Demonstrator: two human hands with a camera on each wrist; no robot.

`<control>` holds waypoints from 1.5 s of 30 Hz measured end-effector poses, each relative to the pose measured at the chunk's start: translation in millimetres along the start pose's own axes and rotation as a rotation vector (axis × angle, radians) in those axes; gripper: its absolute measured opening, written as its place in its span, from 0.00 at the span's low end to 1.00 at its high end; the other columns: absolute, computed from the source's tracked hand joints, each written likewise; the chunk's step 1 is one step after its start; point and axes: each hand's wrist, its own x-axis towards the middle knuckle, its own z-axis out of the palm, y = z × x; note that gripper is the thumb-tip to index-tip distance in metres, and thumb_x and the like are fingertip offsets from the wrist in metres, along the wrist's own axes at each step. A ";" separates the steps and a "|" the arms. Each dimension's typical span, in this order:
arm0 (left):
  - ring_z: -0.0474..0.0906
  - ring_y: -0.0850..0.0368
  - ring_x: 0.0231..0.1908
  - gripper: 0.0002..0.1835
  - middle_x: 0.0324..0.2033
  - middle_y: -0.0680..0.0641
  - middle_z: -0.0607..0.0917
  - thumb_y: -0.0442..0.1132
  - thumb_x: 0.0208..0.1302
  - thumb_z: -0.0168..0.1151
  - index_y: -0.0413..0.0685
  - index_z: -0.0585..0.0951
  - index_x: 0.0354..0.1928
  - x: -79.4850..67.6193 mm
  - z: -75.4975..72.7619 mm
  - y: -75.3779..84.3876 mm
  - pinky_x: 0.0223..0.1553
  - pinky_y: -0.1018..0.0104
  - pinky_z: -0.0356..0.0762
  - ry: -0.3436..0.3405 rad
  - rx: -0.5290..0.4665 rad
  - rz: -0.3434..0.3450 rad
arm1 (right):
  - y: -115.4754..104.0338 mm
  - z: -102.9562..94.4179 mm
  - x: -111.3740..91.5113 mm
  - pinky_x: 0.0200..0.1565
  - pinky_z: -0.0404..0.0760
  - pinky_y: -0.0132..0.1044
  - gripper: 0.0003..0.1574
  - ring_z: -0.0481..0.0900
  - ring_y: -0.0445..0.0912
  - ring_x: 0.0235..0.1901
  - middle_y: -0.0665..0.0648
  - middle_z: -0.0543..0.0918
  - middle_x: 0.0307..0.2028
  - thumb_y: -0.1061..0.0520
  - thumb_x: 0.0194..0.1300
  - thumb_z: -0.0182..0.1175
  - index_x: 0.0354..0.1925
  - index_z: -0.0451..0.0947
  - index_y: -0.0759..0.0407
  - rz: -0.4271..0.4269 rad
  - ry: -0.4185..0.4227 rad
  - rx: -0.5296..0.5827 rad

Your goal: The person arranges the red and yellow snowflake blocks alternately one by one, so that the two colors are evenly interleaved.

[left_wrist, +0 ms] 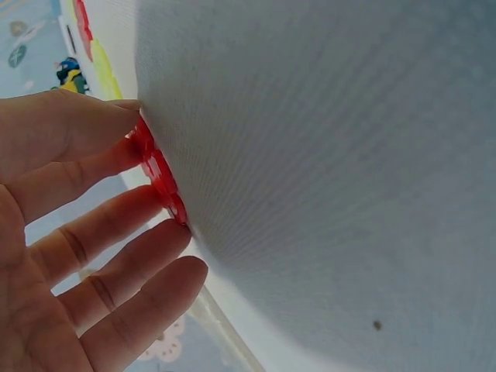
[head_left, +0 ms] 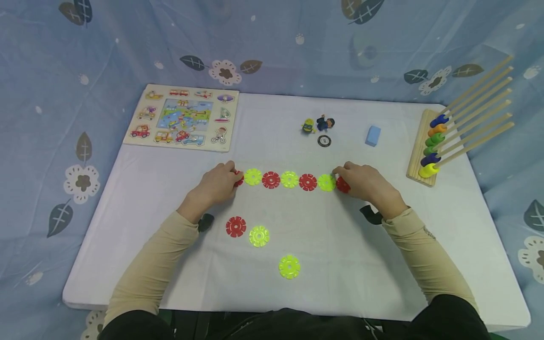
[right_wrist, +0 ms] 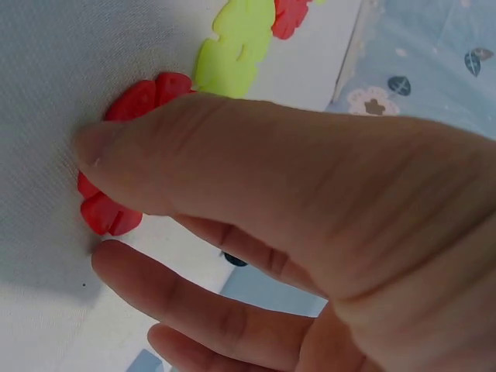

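Observation:
A row of interlocking plastic discs with notched rims, red and yellow-green by turns, crosses the white table. My left hand (head_left: 218, 183) pinches the red disc (left_wrist: 160, 172) at the row's left end, thumb on the near side and fingers along its far edge. At the right end, my right hand (head_left: 362, 182) holds another red disc (right_wrist: 111, 213) between thumb and fingers, the thumb covering part of it. Between the hands lie yellow-green discs (head_left: 290, 179) and red discs (head_left: 308, 182). Closer to the body are a loose red disc (head_left: 235, 226) and two yellow-green ones (head_left: 259, 236).
A wooden picture puzzle board (head_left: 180, 118) lies at the back left. Two small figures (head_left: 316, 124), a round black-rimmed token (head_left: 324, 140) and a blue block (head_left: 373, 135) sit farther back. On the right stands a wooden peg rack (head_left: 418, 151) with colored beads and tall leaning rods.

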 end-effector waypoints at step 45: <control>0.73 0.47 0.41 0.23 0.46 0.41 0.77 0.37 0.63 0.61 0.42 0.78 0.60 -0.4 2.4 -0.9 0.42 0.56 0.79 0.009 -0.009 0.003 | -150.5 43.1 -45.3 0.43 0.77 0.30 0.29 0.74 0.40 0.37 0.47 0.75 0.49 0.45 0.51 0.71 0.53 0.78 0.39 -0.874 0.009 -0.200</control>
